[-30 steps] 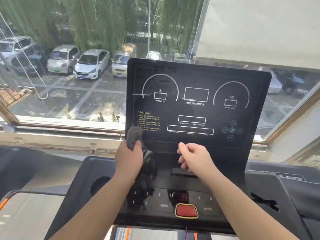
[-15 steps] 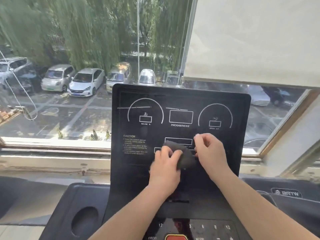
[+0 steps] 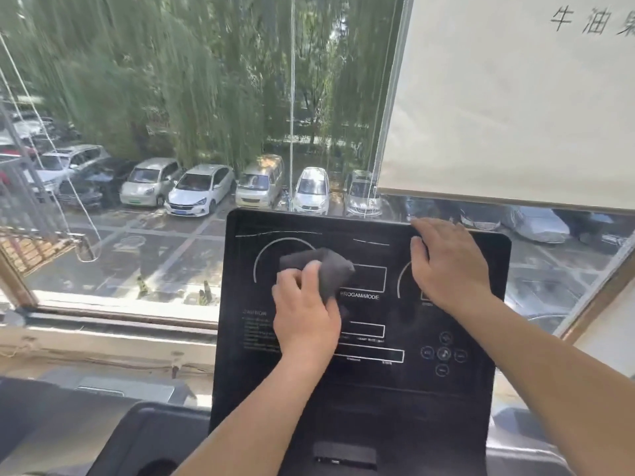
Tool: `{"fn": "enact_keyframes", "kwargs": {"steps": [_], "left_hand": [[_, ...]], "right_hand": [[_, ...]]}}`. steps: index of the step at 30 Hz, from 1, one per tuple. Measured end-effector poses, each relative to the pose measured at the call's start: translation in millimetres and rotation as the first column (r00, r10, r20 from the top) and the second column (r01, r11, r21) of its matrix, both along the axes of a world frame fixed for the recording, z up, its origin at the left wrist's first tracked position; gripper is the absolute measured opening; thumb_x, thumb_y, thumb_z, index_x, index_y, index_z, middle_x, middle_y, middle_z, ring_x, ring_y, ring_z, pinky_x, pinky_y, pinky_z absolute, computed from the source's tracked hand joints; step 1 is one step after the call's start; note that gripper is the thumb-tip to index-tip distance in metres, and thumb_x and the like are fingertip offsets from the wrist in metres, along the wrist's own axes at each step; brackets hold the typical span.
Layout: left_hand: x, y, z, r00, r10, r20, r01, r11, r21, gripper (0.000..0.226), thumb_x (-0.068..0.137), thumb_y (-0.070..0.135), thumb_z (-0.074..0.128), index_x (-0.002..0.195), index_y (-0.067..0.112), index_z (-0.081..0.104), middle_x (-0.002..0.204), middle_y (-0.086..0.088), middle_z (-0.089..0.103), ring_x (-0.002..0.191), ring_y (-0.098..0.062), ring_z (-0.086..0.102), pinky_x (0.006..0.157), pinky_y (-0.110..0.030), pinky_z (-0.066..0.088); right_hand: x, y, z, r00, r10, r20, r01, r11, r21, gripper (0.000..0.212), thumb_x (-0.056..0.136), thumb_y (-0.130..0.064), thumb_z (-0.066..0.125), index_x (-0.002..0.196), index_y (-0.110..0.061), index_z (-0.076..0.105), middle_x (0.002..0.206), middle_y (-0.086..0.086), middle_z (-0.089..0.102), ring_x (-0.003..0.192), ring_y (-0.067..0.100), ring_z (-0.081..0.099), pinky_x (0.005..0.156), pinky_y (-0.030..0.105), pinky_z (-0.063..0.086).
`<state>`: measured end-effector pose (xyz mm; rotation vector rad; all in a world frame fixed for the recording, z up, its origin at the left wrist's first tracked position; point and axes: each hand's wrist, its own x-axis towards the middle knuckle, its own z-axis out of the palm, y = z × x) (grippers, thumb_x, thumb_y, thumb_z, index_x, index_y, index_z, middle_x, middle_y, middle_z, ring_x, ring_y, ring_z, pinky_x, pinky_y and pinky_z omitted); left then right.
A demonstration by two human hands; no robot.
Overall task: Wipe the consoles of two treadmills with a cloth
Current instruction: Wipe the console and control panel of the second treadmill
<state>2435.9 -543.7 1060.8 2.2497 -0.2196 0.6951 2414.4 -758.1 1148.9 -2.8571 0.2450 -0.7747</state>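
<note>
A black treadmill console (image 3: pixel 460 383) with white dial outlines and a "PROGAM/MODE" label stands upright in front of me. My left hand (image 3: pixel 304 316) grips a dark grey cloth (image 3: pixel 328 267) and presses it against the upper left of the screen, over the left dial. My right hand (image 3: pixel 446 266) lies on the upper right of the console, fingers curled over its top edge, covering part of the right dial. Only this one treadmill's console is in view.
Behind the console is a large window (image 3: pixel 171 132) over a car park with trees. A cream roller blind (image 3: pixel 515 97) hangs at the upper right. A window sill (image 3: pixel 103 338) runs left of the console. A tray with a cup hole (image 3: pixel 151 448) sits at the console's lower left.
My left hand has carried the cloth from the console's lower left up to the upper left of the screen. My right hand let go of the cloth and rose to the top edge.
</note>
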Motion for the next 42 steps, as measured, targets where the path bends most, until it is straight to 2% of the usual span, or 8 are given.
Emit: {"fn": "enact_keyframes", "kwargs": {"steps": [4, 10, 17, 20, 23, 28, 33, 42], "left_hand": [[16, 7, -5, 0.909, -0.394, 0.132, 0.292, 0.832, 0.472, 0.061, 0.074, 0.025, 0.077, 0.128, 0.034, 0.052, 0.114, 0.002, 0.047, 0.098, -0.026, 0.051, 0.059, -0.042, 0.057], [38, -21, 58, 0.995, 0.104, 0.008, -0.104, 0.995, 0.001, 0.048, 0.095, 0.034, 0.063, 0.139, 0.030, 0.043, 0.128, -0.003, 0.038, 0.116, -0.026, 0.042, 0.072, -0.041, 0.051], [12, -75, 42, 0.889, -0.435, 0.141, 0.295, 0.781, 0.551, 0.057, 0.086, 0.028, 0.067, 0.140, 0.028, 0.049, 0.127, -0.002, 0.044, 0.112, -0.028, 0.046, 0.075, -0.042, 0.054], [27, -96, 72, 0.963, -0.217, 0.161, 0.152, 0.927, 0.342, 0.051, 0.090, 0.028, 0.065, 0.138, 0.028, 0.047, 0.128, -0.001, 0.041, 0.116, -0.027, 0.042, 0.076, -0.037, 0.049], [13, -130, 76, 0.992, -0.064, 0.113, 0.038, 0.976, 0.213, 0.054, 0.093, 0.029, 0.064, 0.141, 0.025, 0.041, 0.131, -0.005, 0.039, 0.118, -0.029, 0.041, 0.077, -0.040, 0.050], [3, -167, 47, 0.674, -0.718, 0.175, 0.275, 0.464, 0.842, 0.058, 0.073, 0.024, 0.074, 0.129, 0.022, 0.059, 0.119, -0.008, 0.057, 0.098, -0.033, 0.054, 0.063, -0.042, 0.052], [-14, -198, 60, 0.940, -0.288, 0.181, 0.172, 0.863, 0.476, 0.059, 0.085, 0.027, 0.069, 0.140, 0.024, 0.048, 0.131, -0.008, 0.046, 0.112, -0.032, 0.047, 0.077, -0.042, 0.048], [-92, -182, -92, 0.825, -0.564, 0.041, 0.438, 0.683, 0.584, 0.073, 0.058, 0.024, 0.085, 0.127, 0.023, 0.061, 0.111, -0.005, 0.053, 0.092, -0.026, 0.044, 0.057, -0.039, 0.054]], "right_hand": [[1, 2, -12, 0.995, 0.004, 0.104, -0.010, 0.998, 0.060, 0.053, 0.100, -0.035, 0.037, 0.147, -0.021, 0.058, 0.150, -0.002, 0.058, 0.144, 0.018, 0.045, 0.129, 0.045, 0.019], [-13, -24, 6, 0.991, 0.127, 0.051, -0.134, 0.972, 0.192, 0.050, 0.103, -0.022, 0.042, 0.151, -0.030, 0.054, 0.157, -0.010, 0.050, 0.150, 0.012, 0.037, 0.128, 0.038, 0.022], [-42, -80, -12, 0.988, -0.126, 0.088, 0.048, 0.798, 0.600, 0.051, 0.107, -0.027, 0.039, 0.156, -0.038, 0.041, 0.154, -0.002, 0.049, 0.136, 0.023, 0.050, 0.116, 0.047, 0.039], [-53, -93, -10, 0.994, -0.052, 0.094, -0.029, 0.708, 0.706, 0.049, 0.106, -0.034, 0.040, 0.150, -0.055, 0.042, 0.119, -0.020, 0.062, 0.083, 0.004, 0.057, 0.082, 0.031, 0.047], [-57, -108, -10, 0.994, 0.008, 0.111, -0.097, 0.549, 0.830, 0.045, 0.108, -0.039, 0.043, 0.150, -0.055, 0.044, 0.134, -0.035, 0.053, 0.115, -0.013, 0.052, 0.105, 0.025, 0.039], [-72, -127, -22, 0.997, 0.040, 0.059, -0.070, 0.365, 0.929, 0.034, 0.111, -0.033, 0.039, 0.127, -0.027, 0.068, 0.127, -0.003, 0.072, 0.120, 0.015, 0.067, 0.100, 0.038, 0.054], [-99, -139, -36, 0.999, -0.026, 0.027, -0.013, 0.427, 0.904, 0.029, 0.111, -0.031, 0.042, 0.115, -0.020, 0.068, 0.114, 0.007, 0.074, 0.106, 0.023, 0.072, 0.099, 0.047, 0.058], [-135, -117, -108, 0.975, -0.214, -0.056, 0.146, 0.431, 0.890, 0.035, 0.096, -0.037, 0.050, 0.091, -0.005, 0.065, 0.096, 0.022, 0.069, 0.095, 0.042, 0.067, 0.088, 0.062, 0.055]]}}
